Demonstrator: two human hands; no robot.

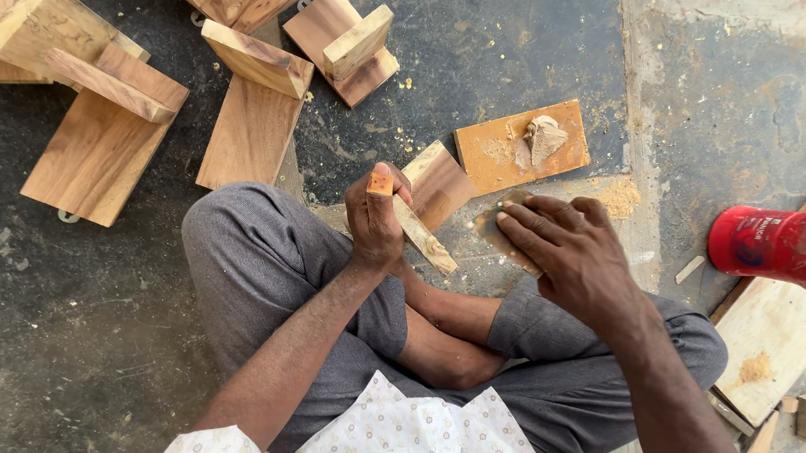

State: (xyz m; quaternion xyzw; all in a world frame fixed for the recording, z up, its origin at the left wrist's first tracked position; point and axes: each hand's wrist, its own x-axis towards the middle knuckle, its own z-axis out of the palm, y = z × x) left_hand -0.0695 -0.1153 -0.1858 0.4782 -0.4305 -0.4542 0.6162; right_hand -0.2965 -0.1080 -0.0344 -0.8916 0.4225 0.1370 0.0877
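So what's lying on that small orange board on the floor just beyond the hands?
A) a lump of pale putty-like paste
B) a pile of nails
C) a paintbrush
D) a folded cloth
A: the orange board carries a lump of pale paste with some sawdust beside it; no nails, brush or cloth lie on it. It sits just past the right hand, while the left hand grips a wooden piece.

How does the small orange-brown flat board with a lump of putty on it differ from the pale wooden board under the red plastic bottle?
The orange-brown flat board is smaller and warmer in colour; the pale wooden board is larger and lighter. The first lies in front of the person, beyond the right hand, and carries a beige putty lump; the second lies off to the right, with the red plastic bottle lying on its side over its top edge. Both lie flat on the floor and bear some sawdust.
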